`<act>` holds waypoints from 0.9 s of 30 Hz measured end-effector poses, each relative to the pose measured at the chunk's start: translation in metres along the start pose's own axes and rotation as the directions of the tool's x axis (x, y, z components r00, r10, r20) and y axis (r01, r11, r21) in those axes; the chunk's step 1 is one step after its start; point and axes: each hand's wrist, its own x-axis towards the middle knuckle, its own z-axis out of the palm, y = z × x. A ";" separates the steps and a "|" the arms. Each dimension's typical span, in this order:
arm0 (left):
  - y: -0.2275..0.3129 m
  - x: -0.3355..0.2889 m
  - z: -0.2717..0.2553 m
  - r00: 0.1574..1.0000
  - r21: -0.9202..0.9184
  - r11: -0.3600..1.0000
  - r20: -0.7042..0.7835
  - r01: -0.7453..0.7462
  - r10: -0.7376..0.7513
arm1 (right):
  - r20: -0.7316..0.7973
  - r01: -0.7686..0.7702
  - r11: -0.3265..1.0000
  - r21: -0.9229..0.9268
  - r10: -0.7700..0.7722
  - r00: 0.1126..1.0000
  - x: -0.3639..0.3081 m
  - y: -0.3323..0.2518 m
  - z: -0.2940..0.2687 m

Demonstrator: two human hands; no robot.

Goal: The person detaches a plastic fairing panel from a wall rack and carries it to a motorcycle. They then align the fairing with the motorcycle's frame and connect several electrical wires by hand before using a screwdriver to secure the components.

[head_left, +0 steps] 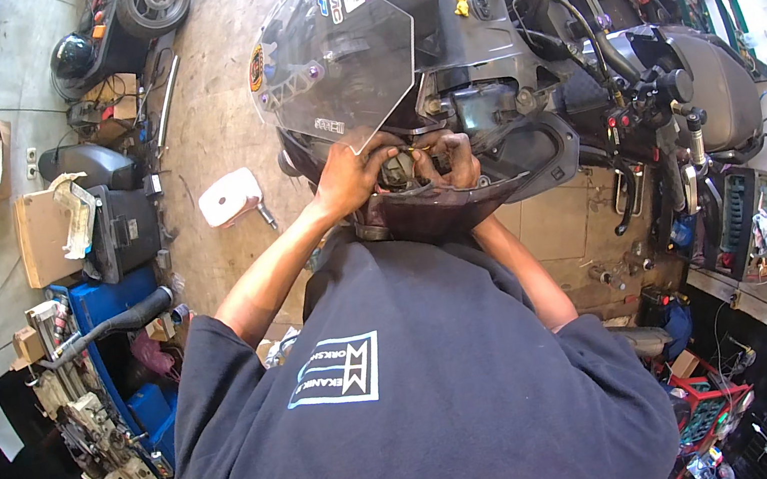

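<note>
My left hand (354,173) reaches into the opening at the front of a motor scooter (474,52), below the lower edge of its tinted windscreen (353,57). Its fingers are bent and pressed together at a small part I cannot make out. Close beside it, my right hand (449,163) is curled with fingertips pinched in the same opening; what they grip is hidden. Between both hands a pale rounded part (396,172) shows inside the opening. A dark red front panel (444,204) lies just below my hands, nearest my body.
A mirror (231,198) with a stem lies on the floor at left. Beyond it stand a dark case (127,232) and a blue cabinet (129,323). The handlebar (618,63) and seat (719,92) extend right. An open tool case (754,223) sits at far right.
</note>
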 end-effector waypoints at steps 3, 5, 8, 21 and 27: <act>-0.002 0.001 0.000 1.000 0.016 1.000 0.007 -0.005 0.005 | 0.034 0.013 0.989 -0.149 -0.008 0.999 0.000 -0.004 -0.004; -0.002 0.002 0.000 1.000 0.039 0.999 0.021 0.006 -0.007 | 0.057 0.013 0.985 -0.175 -0.004 0.998 0.001 -0.007 -0.006; -0.002 0.003 0.001 0.999 -0.006 0.999 0.033 0.043 -0.043 | 0.065 0.020 0.984 -0.178 -0.009 0.998 0.003 -0.007 -0.005; 0.001 0.002 -0.002 0.997 0.064 0.996 0.047 -0.068 0.066 | -0.019 0.122 0.990 -0.064 -0.123 0.992 0.005 0.000 -0.001; 0.005 0.003 -0.003 0.994 0.139 0.985 0.044 -0.101 0.096 | 0.009 0.209 0.971 -0.117 -0.210 0.978 0.004 0.005 -0.009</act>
